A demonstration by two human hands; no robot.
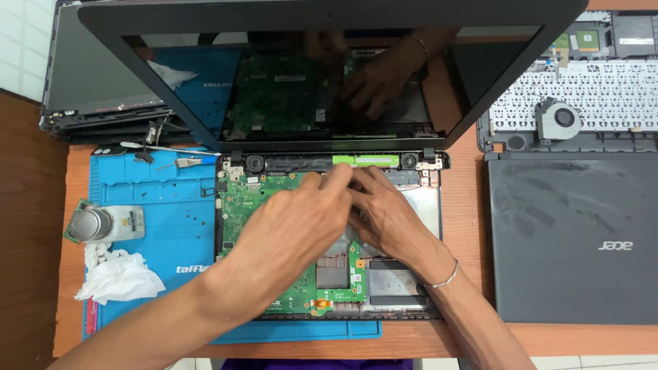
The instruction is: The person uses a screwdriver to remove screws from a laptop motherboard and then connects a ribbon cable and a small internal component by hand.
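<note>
Your left hand [295, 219] and right hand [387, 212] lie side by side on the green board [274, 205] inside the open laptop [432, 205], fingertips meeting near the far edge, just short of the hinge bar. The fingers are bent and pressed down together; you cannot tell what they pinch. A bracelet [444, 279] circles your right wrist. The laptop sits on a blue mat [171, 219]. At left lies a white tissue [120, 277]; at right, a closed grey laptop [572, 236].
</note>
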